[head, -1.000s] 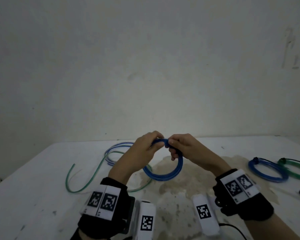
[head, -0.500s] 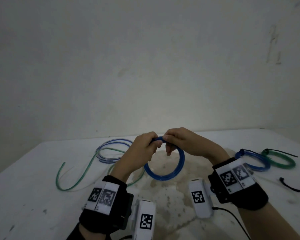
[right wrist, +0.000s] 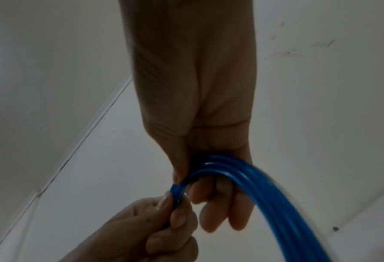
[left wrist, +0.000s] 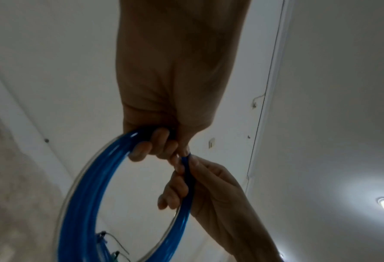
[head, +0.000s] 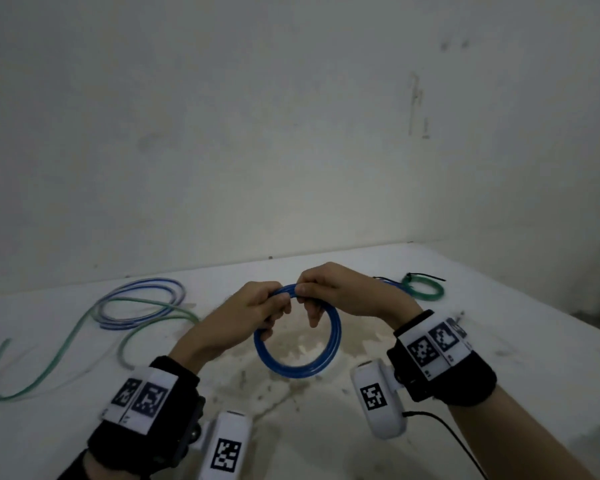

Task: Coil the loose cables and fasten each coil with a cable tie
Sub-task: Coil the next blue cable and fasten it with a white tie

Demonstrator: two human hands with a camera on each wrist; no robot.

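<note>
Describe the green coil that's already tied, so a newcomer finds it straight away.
Start at the white table and follow its far edge toward the right corner by the wall. There, beyond the right hand, lies the small green coil, wound tight and flat. Unlike the loose green cable sprawled on the left, it carries a black cable tie.

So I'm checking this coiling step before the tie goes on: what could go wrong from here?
1. Both hands, left hand and right hand, pinch the blue coil only at its top, with no tie visible on it; freeing a hand could let the turns spring open.
2. The loose green cable crosses the loose blue cable on the table; they may snag when picked up.
</note>
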